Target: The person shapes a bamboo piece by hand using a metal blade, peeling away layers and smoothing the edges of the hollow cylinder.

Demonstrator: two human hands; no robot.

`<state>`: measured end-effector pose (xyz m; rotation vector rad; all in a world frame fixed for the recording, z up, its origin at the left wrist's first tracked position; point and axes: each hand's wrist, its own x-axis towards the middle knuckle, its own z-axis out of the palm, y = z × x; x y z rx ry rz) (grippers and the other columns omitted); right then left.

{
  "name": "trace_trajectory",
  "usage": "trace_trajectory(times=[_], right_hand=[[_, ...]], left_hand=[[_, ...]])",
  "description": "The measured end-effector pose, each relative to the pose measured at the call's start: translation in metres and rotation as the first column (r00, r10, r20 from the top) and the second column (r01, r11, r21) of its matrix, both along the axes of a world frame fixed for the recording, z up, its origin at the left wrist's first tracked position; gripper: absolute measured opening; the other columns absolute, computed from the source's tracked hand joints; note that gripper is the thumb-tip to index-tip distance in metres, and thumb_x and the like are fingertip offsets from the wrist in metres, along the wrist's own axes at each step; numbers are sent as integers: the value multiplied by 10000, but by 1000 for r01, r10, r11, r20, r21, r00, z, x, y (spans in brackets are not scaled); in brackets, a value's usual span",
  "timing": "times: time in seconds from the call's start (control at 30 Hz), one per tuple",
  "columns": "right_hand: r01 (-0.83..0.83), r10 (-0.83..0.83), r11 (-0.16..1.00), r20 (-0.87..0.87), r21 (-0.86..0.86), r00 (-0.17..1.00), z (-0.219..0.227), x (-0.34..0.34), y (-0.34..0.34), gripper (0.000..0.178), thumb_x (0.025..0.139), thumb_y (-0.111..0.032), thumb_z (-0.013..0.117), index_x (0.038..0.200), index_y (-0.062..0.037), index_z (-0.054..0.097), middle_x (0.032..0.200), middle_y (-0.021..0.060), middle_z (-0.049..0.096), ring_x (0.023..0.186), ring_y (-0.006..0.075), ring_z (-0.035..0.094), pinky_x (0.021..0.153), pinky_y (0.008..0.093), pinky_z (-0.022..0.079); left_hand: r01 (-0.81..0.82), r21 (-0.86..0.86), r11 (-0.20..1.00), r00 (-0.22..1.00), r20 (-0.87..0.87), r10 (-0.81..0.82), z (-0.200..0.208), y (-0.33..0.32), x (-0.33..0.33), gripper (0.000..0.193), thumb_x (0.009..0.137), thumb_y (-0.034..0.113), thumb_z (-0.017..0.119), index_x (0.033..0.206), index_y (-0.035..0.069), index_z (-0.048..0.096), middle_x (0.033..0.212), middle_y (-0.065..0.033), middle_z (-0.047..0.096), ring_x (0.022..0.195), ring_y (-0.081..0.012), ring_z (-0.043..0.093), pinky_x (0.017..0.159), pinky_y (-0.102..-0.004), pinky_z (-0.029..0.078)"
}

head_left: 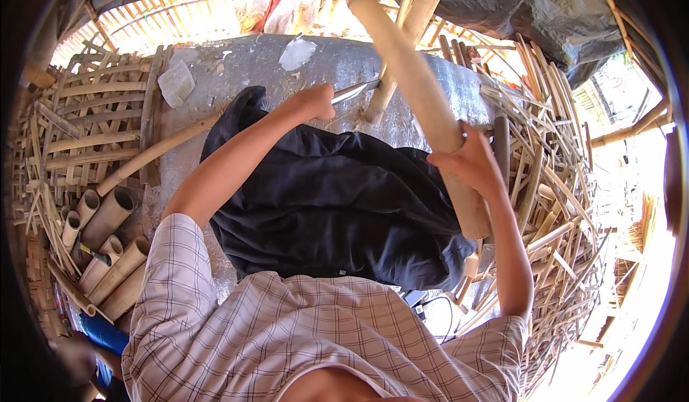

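Note:
My left hand [314, 103] is closed round the handle of a knife, which the fist hides. The knife's blade [354, 91] points right and meets the lower part of a slanting bamboo pole [391, 68]; whether it has cut in, I cannot tell. My right hand [474, 159] grips a thick, pale brown pole [413, 79] of bamboo or wood, fingers wrapped round its lower half. This pole tilts up to the left, slightly blurred, and passes in front of the bamboo. A black cloth [330, 201] covers my lap, under both arms.
Woven bamboo lattice [97, 115] stands at the left, above several cut bamboo tubes [118, 258]. Split bamboo strips [552, 187] pile up on the right. A grey sheet [237, 65] covers the ground ahead, with a pale block [176, 84] on it. Dark tarpaulin [531, 15] hangs at upper right.

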<state>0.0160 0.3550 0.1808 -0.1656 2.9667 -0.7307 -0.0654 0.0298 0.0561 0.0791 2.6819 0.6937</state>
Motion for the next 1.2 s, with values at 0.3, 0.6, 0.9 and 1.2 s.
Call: trace_trajectory(times=[0.3,0.6,0.9,1.2], right_hand=[[-39,-45,978,-394,-204,918,71,3,-45,669,719,-180,839,1279,63,565,975,262,735,932,375,754,828,457,587],[-163,148,959,80,234,986,-75,-22,-16,714,669,-288,876,1202,45,537,1040,322,703,1054,471,691,949,506,548],[-57,71,987,-87,149,994,2,-21,-18,714,636,-307,849,1200,53,601,1009,288,726,978,439,716,889,482,549],[-35,-12,993,-407,-108,913,80,-1,-49,690,675,-211,869,1248,43,580,998,245,727,927,366,732,849,443,548]], left_hand=[[-52,-104,993,993,104,63,12,5,6,492,792,153,718,1244,-29,643,1183,-260,718,1102,-383,716,928,-466,576],[-25,-66,998,999,34,27,-52,15,0,502,783,155,781,1223,-39,638,1231,-259,705,1163,-395,691,972,-470,565],[-11,-35,999,985,-171,5,-60,11,-13,382,784,110,687,1127,-56,667,1070,-283,730,937,-415,746,780,-481,597],[-68,72,995,981,-178,80,-24,-2,-20,403,794,136,688,1157,-33,650,1161,-291,707,1086,-445,702,895,-502,573]])
